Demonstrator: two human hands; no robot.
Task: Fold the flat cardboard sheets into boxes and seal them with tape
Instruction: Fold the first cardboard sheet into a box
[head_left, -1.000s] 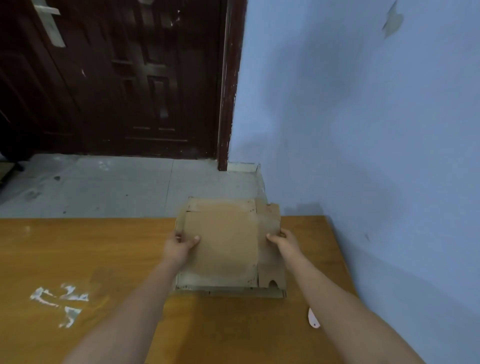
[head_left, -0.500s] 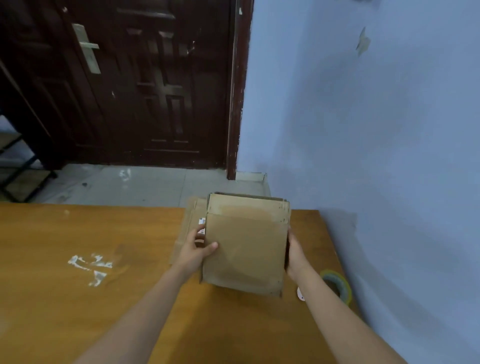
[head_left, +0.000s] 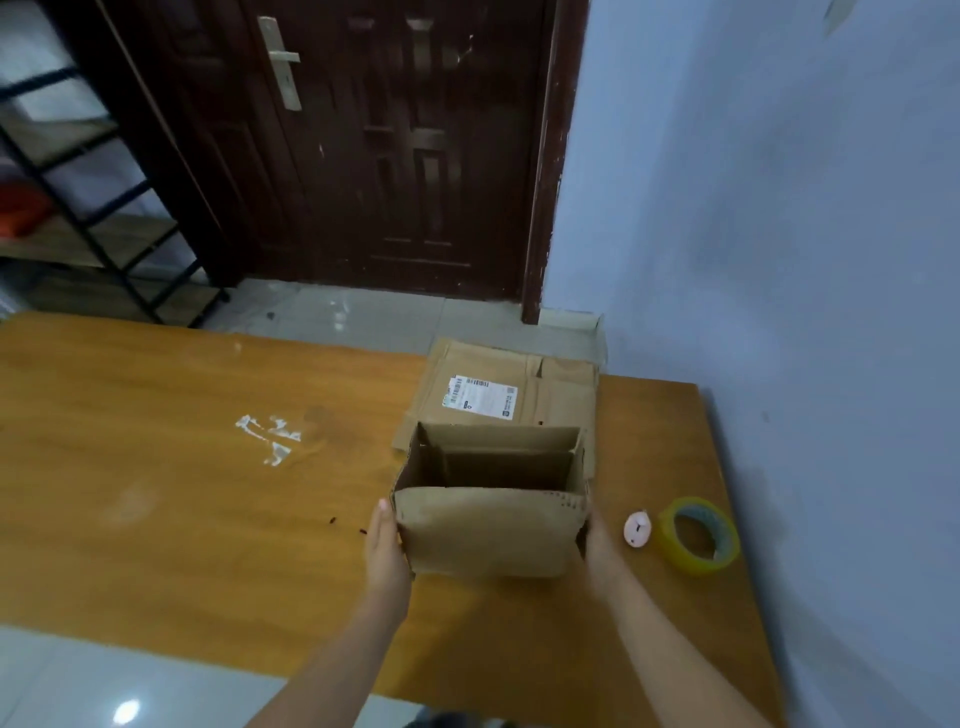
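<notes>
Squaring-up looks like the step in hand: the left hand (head_left: 387, 551) and right hand (head_left: 597, 540) press flat-fingered against opposite sides of the opened cardboard box (head_left: 488, 499) between them, so next its flaps likely need folding before reaching for the tape roll (head_left: 698, 535) just right of the right hand.

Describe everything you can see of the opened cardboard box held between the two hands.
The brown corrugated cardboard box is opened into a rectangular tube, its open end up and dark inside. The left hand presses flat on its left side, the right hand on its right. It is just above the orange wooden table.
</notes>
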